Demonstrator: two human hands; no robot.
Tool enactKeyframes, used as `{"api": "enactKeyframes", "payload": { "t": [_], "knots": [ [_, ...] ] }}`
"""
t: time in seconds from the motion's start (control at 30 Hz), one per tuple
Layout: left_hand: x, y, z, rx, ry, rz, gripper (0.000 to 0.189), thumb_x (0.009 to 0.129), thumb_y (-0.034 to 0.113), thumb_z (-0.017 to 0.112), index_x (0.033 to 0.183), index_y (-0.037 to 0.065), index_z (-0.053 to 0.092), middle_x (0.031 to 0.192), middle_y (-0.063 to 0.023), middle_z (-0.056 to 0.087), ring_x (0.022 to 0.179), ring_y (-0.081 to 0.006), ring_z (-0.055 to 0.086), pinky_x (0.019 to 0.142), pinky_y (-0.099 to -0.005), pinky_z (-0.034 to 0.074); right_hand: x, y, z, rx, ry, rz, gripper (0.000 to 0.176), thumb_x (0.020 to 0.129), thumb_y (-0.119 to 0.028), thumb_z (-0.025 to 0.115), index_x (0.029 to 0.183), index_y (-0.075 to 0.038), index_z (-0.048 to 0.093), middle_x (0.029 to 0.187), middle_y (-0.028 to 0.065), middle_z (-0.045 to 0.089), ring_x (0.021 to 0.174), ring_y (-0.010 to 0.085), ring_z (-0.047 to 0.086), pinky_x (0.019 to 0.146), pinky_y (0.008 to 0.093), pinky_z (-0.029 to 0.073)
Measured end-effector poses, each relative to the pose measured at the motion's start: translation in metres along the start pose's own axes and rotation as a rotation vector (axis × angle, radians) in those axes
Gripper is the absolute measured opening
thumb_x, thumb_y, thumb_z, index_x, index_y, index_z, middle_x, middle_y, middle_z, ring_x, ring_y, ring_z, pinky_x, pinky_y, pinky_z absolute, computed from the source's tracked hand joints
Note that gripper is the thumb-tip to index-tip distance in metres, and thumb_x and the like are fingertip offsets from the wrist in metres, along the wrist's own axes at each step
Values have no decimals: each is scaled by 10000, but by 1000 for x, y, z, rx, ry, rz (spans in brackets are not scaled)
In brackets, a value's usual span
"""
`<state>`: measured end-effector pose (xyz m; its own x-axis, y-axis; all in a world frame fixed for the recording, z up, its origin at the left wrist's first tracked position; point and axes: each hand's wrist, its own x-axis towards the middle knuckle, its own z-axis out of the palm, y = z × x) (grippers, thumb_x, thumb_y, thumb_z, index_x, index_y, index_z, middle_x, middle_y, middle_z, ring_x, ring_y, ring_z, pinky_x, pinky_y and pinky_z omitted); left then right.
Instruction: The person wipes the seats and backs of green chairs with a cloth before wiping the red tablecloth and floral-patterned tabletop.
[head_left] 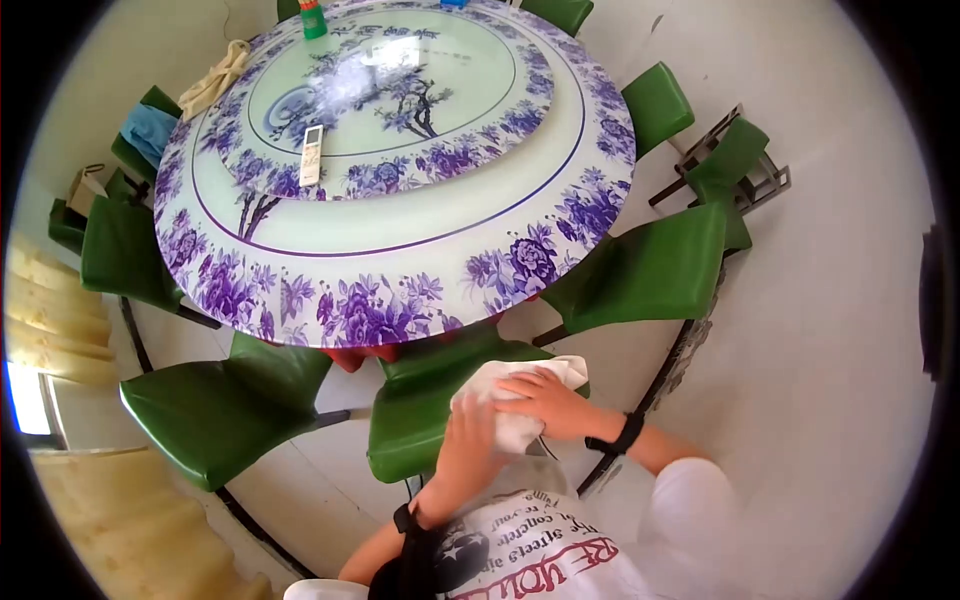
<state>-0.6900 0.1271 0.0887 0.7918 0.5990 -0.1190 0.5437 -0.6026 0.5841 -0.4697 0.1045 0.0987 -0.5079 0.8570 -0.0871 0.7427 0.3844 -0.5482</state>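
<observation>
A crumpled white cloth (518, 432) is between my two hands, in front of my chest and above a green chair (405, 425). My left hand (468, 438) presses against the cloth's near left side, its fingers partly blurred. From the right, my right hand (548, 402) lies over the cloth with its fingers bent onto it. One corner of the cloth sticks out past the right hand. Both wrists wear dark bands.
Ahead stands a round table (400, 240) with purple flower patterns and a raised round turntable (460, 100). On the turntable lies a white remote control (311, 157). A green container (313, 20) stands farther back. Several green chairs (650, 265) surround the table; a blue cloth (150, 130) hangs on one.
</observation>
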Motion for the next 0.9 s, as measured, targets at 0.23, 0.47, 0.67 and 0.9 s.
{"api": "enactKeyframes", "payload": {
  "t": [0.23,0.47,0.67,0.9],
  "knots": [
    [53,-6,12,-172,191,-339,740,781,326,673,1370,10,355,1419,-282,306,1240,-446,395,979,-505,375,64,119,-1,853,-628,-73,529,767,-143,690,1266,-66,536,1293,145,542,1213,306,497,1015,398,387],
    [54,-9,27,-53,282,-464,451,721,213,662,1139,57,601,1122,-108,614,973,-275,602,834,-373,489,101,260,104,655,-725,210,449,806,-73,648,1247,-73,559,1254,130,579,1144,253,544,992,381,412],
    [61,-12,25,-47,316,-495,337,630,135,603,952,61,671,891,-57,651,802,-230,635,685,-323,512,92,309,176,147,-786,612,480,917,-289,546,1318,-36,474,1348,113,501,1182,226,493,1002,327,382],
    [53,-14,22,-184,202,-472,314,722,93,617,1028,30,642,952,-111,637,849,-266,619,744,-345,504,82,323,169,423,-512,729,514,896,-287,587,1313,-11,468,1338,99,505,1181,215,486,1003,318,378]
  ]
}}
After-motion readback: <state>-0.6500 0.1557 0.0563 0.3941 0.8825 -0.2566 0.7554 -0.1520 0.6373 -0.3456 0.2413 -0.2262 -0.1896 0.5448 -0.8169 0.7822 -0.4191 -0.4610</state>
